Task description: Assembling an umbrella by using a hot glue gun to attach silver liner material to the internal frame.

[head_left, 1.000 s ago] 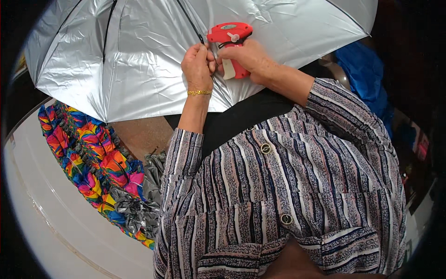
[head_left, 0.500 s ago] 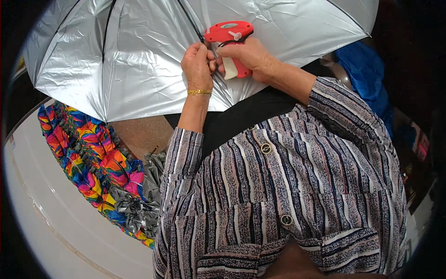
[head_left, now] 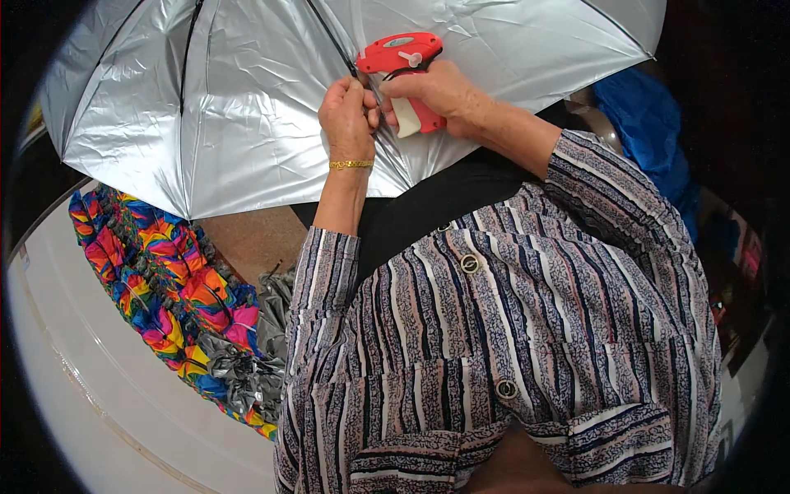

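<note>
A silver umbrella (head_left: 255, 123) lies spread over my lap, with its thin dark ribs showing. My right hand (head_left: 448, 97) is wrapped round the handle of a red tagging gun (head_left: 401, 53) with a white trigger. The gun's nose points left, right at a dark rib (head_left: 332, 37). My left hand (head_left: 346, 122), with a gold bracelet at the wrist, is closed in a pinch at the lower end of this rib, just below the gun's nose. The fingers hide the exact spot where rib and cloth meet, and the gun's needle cannot be made out.
Folded rainbow-coloured umbrellas (head_left: 169, 280) lie in rows at the left on a white curved surface (head_left: 90, 346). Crumpled silver cloth (head_left: 247, 370) sits beside them. Blue bundled material (head_left: 646, 132) is at the right. A black cloth (head_left: 436, 193) covers my lap under the canopy.
Both hands and the tagging gun have shifted very slightly left and up. The grip of each hand looks the same.
</note>
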A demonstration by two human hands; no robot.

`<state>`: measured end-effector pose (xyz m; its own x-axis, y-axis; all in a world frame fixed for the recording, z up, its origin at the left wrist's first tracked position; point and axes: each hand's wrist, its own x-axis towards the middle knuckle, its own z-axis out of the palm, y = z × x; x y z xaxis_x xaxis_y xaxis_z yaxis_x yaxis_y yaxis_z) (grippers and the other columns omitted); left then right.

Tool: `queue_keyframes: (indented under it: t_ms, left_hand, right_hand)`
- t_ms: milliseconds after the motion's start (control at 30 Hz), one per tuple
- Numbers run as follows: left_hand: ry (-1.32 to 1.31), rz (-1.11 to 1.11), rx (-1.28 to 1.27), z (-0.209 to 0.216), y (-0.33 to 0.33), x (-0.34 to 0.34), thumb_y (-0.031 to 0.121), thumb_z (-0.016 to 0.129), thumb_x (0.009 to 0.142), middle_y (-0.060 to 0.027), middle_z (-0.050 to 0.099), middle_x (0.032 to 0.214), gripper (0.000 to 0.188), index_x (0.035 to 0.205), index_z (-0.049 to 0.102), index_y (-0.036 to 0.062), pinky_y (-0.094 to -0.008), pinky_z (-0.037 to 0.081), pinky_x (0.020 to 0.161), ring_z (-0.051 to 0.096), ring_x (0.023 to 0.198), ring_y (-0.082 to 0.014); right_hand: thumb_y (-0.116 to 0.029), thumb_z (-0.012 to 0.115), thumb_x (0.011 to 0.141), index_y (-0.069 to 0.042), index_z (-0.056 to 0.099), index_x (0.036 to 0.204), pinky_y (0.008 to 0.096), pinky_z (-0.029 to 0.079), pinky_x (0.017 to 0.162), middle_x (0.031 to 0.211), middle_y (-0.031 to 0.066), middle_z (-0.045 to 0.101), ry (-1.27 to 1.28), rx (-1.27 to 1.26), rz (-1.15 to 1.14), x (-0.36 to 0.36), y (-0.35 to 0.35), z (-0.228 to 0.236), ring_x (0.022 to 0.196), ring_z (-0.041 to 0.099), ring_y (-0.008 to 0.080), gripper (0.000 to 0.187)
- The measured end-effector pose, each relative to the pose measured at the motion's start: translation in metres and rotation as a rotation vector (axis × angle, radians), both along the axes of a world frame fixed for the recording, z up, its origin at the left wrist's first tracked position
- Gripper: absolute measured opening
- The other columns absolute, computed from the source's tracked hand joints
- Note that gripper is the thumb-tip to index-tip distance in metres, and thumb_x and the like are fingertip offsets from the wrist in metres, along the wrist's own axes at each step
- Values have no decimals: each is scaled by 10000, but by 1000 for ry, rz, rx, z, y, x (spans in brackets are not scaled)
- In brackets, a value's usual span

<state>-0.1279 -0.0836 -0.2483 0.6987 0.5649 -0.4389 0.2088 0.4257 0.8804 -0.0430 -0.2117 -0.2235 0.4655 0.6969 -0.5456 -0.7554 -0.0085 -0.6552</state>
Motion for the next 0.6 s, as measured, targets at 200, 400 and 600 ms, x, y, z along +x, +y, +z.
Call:
queue_keyframes:
  t_ms: [200,400,600]
  left_hand:
    - [-6,-25,59,5,-6,3,132,482,929,-28,518,615,153,955,526,-11,-217,341,378,428,427,-81]
    - [88,-82,188,8,-2,5,115,456,928,-35,506,612,166,967,519,-33,-223,341,387,431,434,-89]
    - [211,-87,268,16,14,-5,119,454,925,-41,520,616,161,947,527,-24,-228,347,389,442,434,-89]
  right_hand:
    - [-58,684,693,48,632,788,311,519,526,724,126,651,-16,-32,46,7,3,5,573,629,192,151]
    - [-102,690,720,9,627,745,288,461,435,652,89,613,-27,15,109,14,7,-3,516,583,158,130]
    - [-157,701,738,1,621,720,274,407,366,598,61,582,-54,33,96,1,18,-10,454,537,127,178]
